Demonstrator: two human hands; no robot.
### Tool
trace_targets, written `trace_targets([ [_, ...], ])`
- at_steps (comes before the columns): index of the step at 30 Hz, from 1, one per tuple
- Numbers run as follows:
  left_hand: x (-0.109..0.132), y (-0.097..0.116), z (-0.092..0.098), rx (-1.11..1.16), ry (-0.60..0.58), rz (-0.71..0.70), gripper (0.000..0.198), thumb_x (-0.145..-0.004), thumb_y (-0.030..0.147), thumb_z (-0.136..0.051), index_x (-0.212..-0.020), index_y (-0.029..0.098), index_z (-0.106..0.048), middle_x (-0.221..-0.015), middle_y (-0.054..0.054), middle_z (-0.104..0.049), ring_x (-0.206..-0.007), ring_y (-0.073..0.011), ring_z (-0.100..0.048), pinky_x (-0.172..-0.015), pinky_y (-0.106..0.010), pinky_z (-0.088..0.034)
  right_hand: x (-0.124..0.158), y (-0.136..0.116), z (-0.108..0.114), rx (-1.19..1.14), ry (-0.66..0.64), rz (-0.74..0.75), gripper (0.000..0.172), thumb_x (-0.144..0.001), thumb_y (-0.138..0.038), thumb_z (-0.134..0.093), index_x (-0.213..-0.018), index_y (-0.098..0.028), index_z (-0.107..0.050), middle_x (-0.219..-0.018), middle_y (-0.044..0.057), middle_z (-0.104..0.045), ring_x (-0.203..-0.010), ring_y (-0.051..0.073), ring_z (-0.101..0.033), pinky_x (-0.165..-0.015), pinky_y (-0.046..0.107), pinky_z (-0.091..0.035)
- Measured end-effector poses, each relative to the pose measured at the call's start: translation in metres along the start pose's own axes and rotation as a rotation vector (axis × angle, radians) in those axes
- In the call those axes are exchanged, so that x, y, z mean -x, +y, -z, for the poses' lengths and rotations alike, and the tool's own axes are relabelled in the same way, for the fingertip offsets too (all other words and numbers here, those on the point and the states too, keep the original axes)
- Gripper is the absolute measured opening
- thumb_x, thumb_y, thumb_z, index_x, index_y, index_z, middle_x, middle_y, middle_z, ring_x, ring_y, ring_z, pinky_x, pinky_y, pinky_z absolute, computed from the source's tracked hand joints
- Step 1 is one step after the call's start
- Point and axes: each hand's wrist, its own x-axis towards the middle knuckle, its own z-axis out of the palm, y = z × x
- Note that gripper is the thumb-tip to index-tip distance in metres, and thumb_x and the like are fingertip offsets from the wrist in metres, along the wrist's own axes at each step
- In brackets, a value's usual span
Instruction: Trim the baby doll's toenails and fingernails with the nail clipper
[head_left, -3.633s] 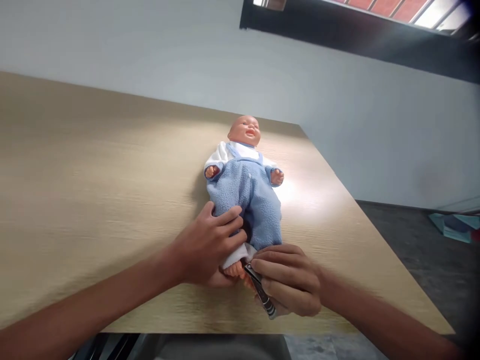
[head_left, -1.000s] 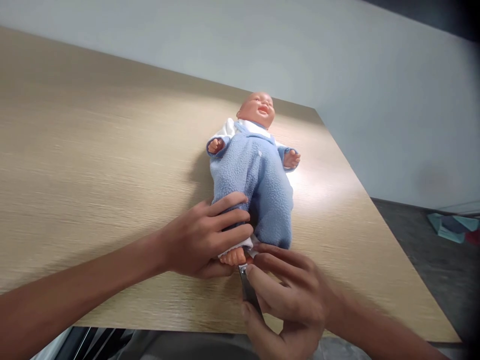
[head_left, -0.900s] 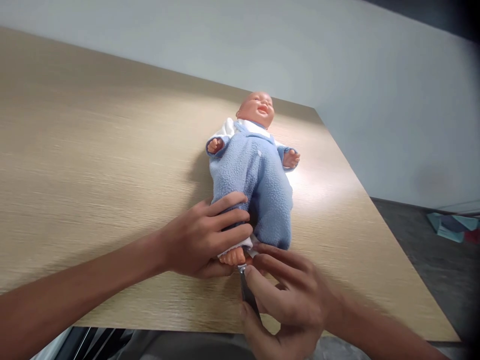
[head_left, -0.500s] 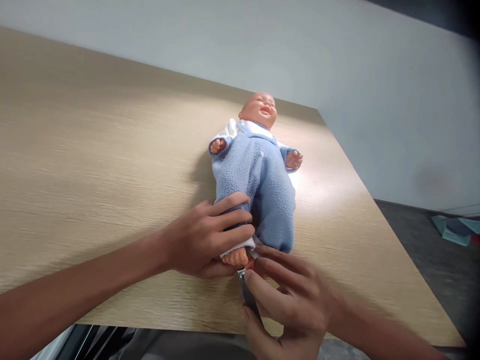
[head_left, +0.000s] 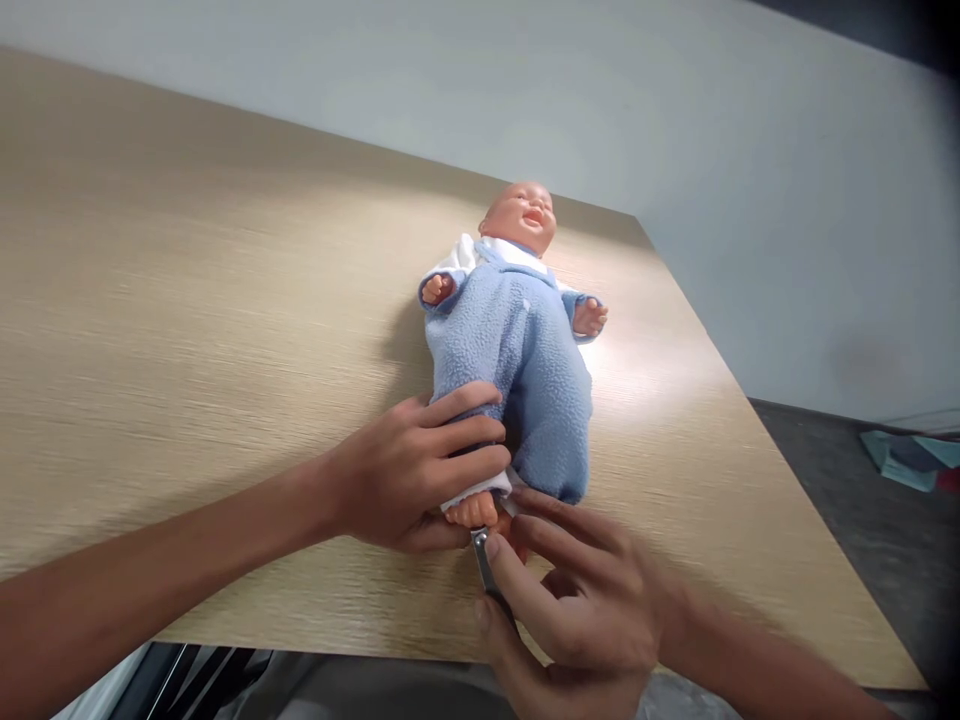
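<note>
Head view: two hands at a doll's foot

Head camera looks down on a pale wood-grain laminate table (head_left: pixel 187 330), matte with fine lengthwise streaks and a bright patch of light near the far right edge. On it lies a plastic baby doll in a nubbly blue fleece romper over a smooth white shirt (head_left: pixel 517 340), on its back, head toward the far edge and feet toward the person. Its bald head, small fists and bare foot are glossy, peach-coloured moulded plastic.

Coming in from the lower left, the left hand (head_left: pixel 409 475) has its forearm laid low across the table. The fingers (head_left: pixel 465 432) curl over the doll's nearer fleece leg and the thumb is tucked under it, so the hand is closed around that leg just above the white cuff and bare foot (head_left: pixel 471 512).

Rising from the bottom edge, the right hand (head_left: pixel 581 610) is slightly blurred. Forefinger and thumb pinch a slim, flat metal nail clipper with a bright steel tip (head_left: pixel 484 565), which points up at the toes and touches or nearly touches them; which, I cannot tell. The other fingers spread loosely toward the second fleece leg
</note>
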Motion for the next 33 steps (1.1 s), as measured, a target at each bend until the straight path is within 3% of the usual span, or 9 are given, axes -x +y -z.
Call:
trace_targets([
  [4, -0.0001, 0.0007, 0.0001, 0.008, 0.0, 0.004, 0.035, -0.09, 0.04, -0.049, -0.108, 0.011, -0.057, -0.114, -0.01, -0.062, -0.128, -0.0297, -0.045, -0.102, -0.043, -0.05, 0.0013, -0.0058, 0.001, -0.074, 0.054, -0.035, 0.022, -0.075, -0.015, -0.057, -0.095, -0.023, -0.058, -0.083, -0.004, -0.063, -0.077, 0.014, -0.064, -0.086, 0.039, -0.06],
  [8, 0.0003, 0.0007, 0.0009, 0.006, -0.005, 0.008, 0.034, -0.089, 0.04, -0.049, -0.107, 0.012, -0.057, -0.114, -0.01, -0.061, -0.128, -0.0291, -0.045, -0.104, -0.042, -0.049, 0.0024, -0.0084, 0.0011, -0.138, 0.1, -0.117, 0.027, -0.074, -0.008, -0.056, -0.1, -0.01, -0.061, -0.066, -0.003, -0.056, -0.073, 0.016, -0.062, -0.086, 0.043, -0.059],
  [14, -0.0001, 0.0008, 0.0014, 0.006, -0.005, 0.001, 0.034, -0.09, 0.04, -0.05, -0.107, 0.011, -0.057, -0.114, -0.01, -0.061, -0.128, -0.0298, -0.045, -0.102, -0.043, -0.051, 0.0019, -0.0073, 0.0002, -0.121, 0.079, -0.12, 0.028, -0.075, -0.009, -0.055, -0.102, -0.01, -0.06, -0.071, -0.002, -0.058, -0.076, 0.016, -0.062, -0.087, 0.043, -0.059],
  [28, -0.0032, 0.0009, 0.0008, 0.009, -0.001, 0.003, 0.035, -0.091, 0.039, -0.048, -0.108, 0.011, -0.058, -0.113, -0.01, -0.061, -0.126, -0.0304, -0.047, -0.099, -0.044, -0.052, 0.0065, -0.0066, -0.0028, -0.127, 0.097, -0.107, 0.03, -0.069, -0.013, -0.059, -0.098, -0.008, -0.062, -0.057, -0.006, -0.042, -0.072, 0.015, -0.057, -0.087, 0.043, -0.058],
  [33, -0.0023, 0.0015, 0.0015, 0.006, -0.004, 0.002, 0.034, -0.09, 0.039, -0.05, -0.108, 0.011, -0.058, -0.113, -0.01, -0.061, -0.127, -0.0302, -0.046, -0.1, -0.043, -0.052, 0.0068, -0.0068, -0.0012, -0.089, 0.066, -0.095, 0.027, -0.072, -0.013, -0.057, -0.099, -0.01, -0.062, -0.07, -0.002, -0.057, -0.077, 0.015, -0.059, -0.09, 0.043, -0.058],
])
